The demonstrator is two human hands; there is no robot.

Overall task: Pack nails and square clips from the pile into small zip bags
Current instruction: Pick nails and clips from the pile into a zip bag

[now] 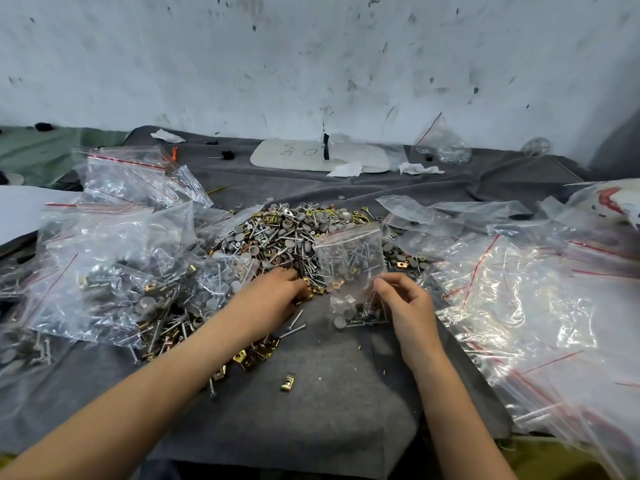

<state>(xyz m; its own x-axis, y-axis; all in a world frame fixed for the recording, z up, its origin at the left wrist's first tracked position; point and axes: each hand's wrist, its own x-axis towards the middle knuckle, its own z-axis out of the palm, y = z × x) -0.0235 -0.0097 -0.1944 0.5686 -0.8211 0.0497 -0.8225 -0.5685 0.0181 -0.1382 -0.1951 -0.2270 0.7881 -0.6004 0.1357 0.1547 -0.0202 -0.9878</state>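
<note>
The person leans over a counter spread with a grey cloth (311, 403), and the pile (284, 237) of nails and square clips lies heaped in the middle, within easy reach of both arms. The right hand (405, 301) holds a small zip bag (349, 261) by its lower edge, fingers (384, 284) pinched on the plastic. The bag stands just in front of the pile with its red zip strip uppermost, which I take to be for dropping pieces in from above. A few nails and grey discs already sit in its bottom. The left hand (273, 292) reaches into the near edge of the pile, right where the brass square clips (313, 289) gather. Its fingers bend down among them with the tips hidden, so I cannot tell whether they have anything. A couple of loose nails (294, 323) lie beside that wrist, and one stray clip (287, 382) sits alone on the cloth. Filled bags (114, 268) are heaped to the left and what look like empty bags (519, 292) to the right, probably to separate stock from finished work.
</note>
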